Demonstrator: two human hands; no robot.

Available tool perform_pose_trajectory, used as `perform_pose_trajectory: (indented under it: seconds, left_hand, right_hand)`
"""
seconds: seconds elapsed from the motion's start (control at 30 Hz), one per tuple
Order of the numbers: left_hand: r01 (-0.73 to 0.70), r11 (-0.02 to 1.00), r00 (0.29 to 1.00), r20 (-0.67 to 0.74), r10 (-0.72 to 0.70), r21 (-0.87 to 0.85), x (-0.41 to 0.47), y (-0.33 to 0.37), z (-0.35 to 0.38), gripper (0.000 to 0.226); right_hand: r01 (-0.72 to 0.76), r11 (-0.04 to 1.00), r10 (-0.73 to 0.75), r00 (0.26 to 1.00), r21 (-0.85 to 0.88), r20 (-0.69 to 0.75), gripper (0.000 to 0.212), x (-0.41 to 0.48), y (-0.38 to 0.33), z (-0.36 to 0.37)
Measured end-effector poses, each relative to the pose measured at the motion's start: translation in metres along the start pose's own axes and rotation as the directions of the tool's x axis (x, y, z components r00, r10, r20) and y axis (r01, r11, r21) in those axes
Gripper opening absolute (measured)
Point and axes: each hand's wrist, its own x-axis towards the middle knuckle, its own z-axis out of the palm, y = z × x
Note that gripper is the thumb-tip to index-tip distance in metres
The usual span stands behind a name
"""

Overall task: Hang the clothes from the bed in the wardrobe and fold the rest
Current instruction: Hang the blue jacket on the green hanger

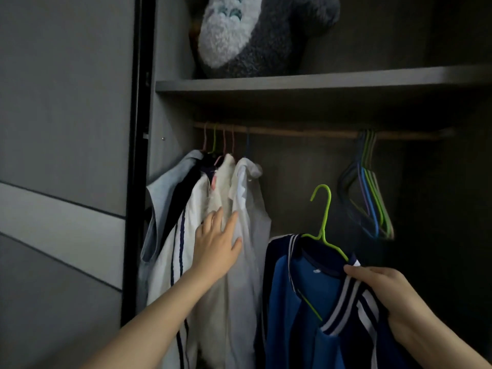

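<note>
A blue jacket (300,294) with a navy-and-white striped collar hangs on a green hanger (323,217), whose hook is free in the air below the wardrobe rail (306,133). My right hand (383,291) grips the jacket's collar and shoulder at the lower right. With straight fingers my left hand (217,245) presses against the white hanging clothes (239,209), which sit bunched at the rail's left end with a grey-blue garment (159,198).
Several bare hangers (370,193) hang at the right end of the rail. A stretch of rail between the white clothes and those hangers carries nothing. A grey plush toy (253,33) lies on the shelf (319,81) above. The wardrobe's grey door panel (66,155) stands at the left.
</note>
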Motion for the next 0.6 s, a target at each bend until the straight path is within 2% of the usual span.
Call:
perform_pose_trajectory:
  seconds: [0.1,0.27,0.43,0.53,0.6]
  left_hand:
    - [0.006,1.000,0.997,-0.076,-0.005,0.006,0.037,-0.007,0.004,0.061]
    - [-0.034,0.999,0.997,-0.072,0.033,-0.011,0.101,-0.011,0.013,0.062]
    - [-0.062,0.998,0.962,-0.264,0.064,0.018,0.142,-0.044,0.010,0.057]
    - [-0.047,0.998,0.983,-0.175,0.053,0.038,0.163,-0.069,0.015,0.058]
    - [-0.048,0.998,0.994,-0.101,0.052,0.046,0.172,-0.078,0.023,0.059]
  right_hand:
    - [0.079,0.996,-0.077,0.995,0.032,-0.056,0.013,0.022,-0.019,0.017]
    - [0.201,0.980,-0.199,0.963,-0.008,-0.182,0.017,0.066,-0.058,0.047]
    - [0.244,0.969,-0.245,0.935,-0.038,-0.255,0.008,0.102,-0.086,0.077]
    - [0.268,0.963,-0.266,0.916,-0.034,-0.302,0.024,0.125,-0.100,0.105]
    - [0.277,0.960,-0.271,0.904,-0.028,-0.331,0.025,0.137,-0.109,0.124]
